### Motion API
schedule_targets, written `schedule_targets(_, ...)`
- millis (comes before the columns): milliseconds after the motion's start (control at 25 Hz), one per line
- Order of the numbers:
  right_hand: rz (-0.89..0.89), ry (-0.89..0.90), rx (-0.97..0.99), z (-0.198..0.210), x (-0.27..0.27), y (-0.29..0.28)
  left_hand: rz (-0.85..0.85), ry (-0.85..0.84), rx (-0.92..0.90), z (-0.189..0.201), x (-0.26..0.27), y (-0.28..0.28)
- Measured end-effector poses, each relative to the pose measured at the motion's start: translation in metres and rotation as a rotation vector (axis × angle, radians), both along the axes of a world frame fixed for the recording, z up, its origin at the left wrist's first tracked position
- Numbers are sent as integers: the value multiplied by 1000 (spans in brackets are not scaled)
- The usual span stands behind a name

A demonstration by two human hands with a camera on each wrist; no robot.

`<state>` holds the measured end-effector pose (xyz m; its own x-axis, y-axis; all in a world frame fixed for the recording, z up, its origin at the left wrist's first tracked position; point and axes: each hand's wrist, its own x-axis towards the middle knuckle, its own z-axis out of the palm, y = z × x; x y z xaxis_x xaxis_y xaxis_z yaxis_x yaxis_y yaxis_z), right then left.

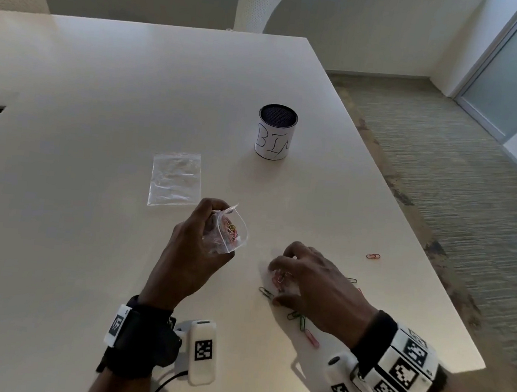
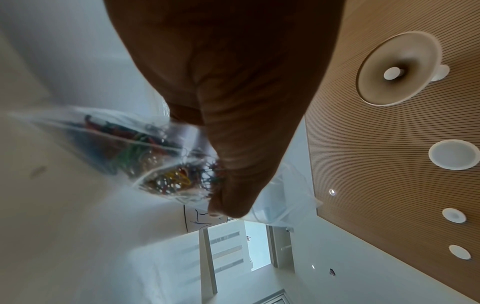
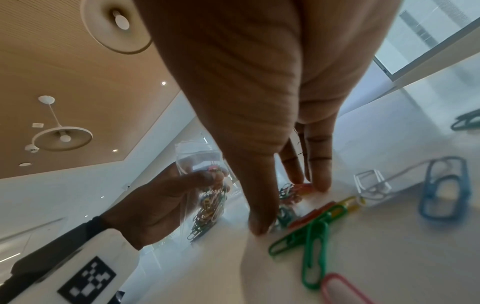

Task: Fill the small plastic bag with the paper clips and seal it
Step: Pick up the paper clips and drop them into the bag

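Held up off the surface (image 1: 102,101) by the left hand (image 1: 191,252): small plastic bag (image 1: 230,229), mouth open, coloured clips inside, fingers (image 3: 197,179) curled round its side. Nearer than the BIN cup (image 1: 276,132) and just right of the bag, right hand (image 1: 315,283) arched over loose paper clips (image 3: 311,222); fingertips (image 3: 320,185) and thumb down on the surface, closing round a small cluster. Left of the cup, a second clear bag (image 1: 175,179) lying flat.
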<state>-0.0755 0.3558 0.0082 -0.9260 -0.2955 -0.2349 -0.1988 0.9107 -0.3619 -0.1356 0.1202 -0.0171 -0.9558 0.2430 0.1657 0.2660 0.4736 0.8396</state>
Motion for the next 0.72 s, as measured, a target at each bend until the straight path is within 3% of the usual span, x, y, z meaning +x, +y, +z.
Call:
schedule_targets(480,-36,121,-44,-3,-22,1,-10,13,30,0,2,-1)
schedule_targets(720,-217,12,-343,13,-36,20,-14,-4,35,-1,1,-1)
